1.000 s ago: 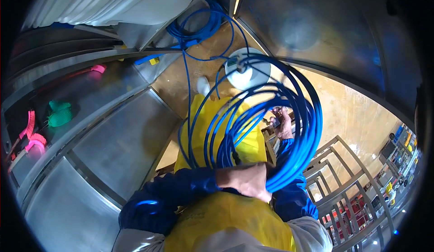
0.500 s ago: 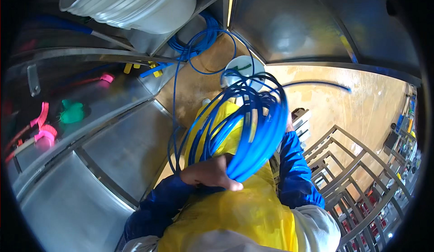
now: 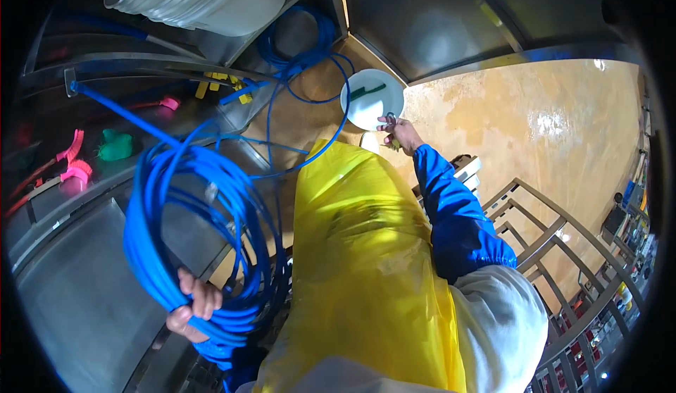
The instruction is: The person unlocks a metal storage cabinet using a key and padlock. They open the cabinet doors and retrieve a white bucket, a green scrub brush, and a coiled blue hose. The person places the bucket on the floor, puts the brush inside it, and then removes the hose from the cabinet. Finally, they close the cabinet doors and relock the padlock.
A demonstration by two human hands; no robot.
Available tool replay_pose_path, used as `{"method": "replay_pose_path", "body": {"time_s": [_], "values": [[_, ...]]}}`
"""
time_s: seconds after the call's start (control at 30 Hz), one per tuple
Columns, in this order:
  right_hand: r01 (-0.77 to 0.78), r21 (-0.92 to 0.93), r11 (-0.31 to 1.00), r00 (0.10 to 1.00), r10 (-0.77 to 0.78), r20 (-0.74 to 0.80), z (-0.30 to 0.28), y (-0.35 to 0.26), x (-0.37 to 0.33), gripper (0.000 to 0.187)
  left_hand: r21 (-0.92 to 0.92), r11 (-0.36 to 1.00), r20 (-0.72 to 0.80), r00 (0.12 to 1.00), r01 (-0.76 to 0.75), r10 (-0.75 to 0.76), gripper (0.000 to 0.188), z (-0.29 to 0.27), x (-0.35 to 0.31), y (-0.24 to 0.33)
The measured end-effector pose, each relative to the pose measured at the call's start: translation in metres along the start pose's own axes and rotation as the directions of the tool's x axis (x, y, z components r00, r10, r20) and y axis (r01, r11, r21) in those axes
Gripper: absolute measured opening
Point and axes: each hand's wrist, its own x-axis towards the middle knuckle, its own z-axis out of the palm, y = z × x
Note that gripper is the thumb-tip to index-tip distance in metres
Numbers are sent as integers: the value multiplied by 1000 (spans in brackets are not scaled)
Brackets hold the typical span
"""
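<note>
My left hand [image 3: 195, 305], at the lower left, is closed around a thick bundle of coiled blue hose [image 3: 148, 245]. The loops hang to the left of my yellow apron [image 3: 359, 231], and one loose end juts up to the far left. From the coil a single strand runs back to the far corner. My right hand [image 3: 403, 136] reaches forward, just beside the near right of a white bucket [image 3: 355, 114]. Its fingers are closed on a small metal piece [image 3: 391, 119], too small to name. A dark green brush-like thing [image 3: 367, 91] lies in the bucket.
More blue hose [image 3: 331, 37] lies coiled in the far corner. A large white tub [image 3: 204, 2] stands at upper left, above metal shelving holding pink brushes [image 3: 76, 172] and a green bundle [image 3: 115, 145]. A metal rack [image 3: 556, 231] stands at right on the wet tan floor [image 3: 528, 132].
The coil has swung from in front of my apron to the left, with my left hand on it. My right hand, mostly hidden behind the coil before, now shows near the bucket.
</note>
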Motion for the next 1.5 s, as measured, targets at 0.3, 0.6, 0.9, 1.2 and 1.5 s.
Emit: {"method": "replay_pose_path", "body": {"time_s": [0.3,0.6,0.9,1.2,1.5], "values": [[-144,-358,922,989,127,-69,73,-10,22,89,135,967,67,976,-215,207,41,54,-118,68],[-322,85,943,823,235,517,216,-20,69,51,150,963,327,931,-223,164,44,55,-160,94],[-327,-381,865,749,483,453,307,7,33,71,187,940,226,943,-287,243,44,73,-172,85],[-342,-5,940,893,327,311,327,91,45,10,137,962,236,951,-237,201,43,76,-172,85],[240,-74,968,934,-209,291,249,-27,-20,21,-62,939,-42,940,-340,337,38,-21,-112,40]]}}
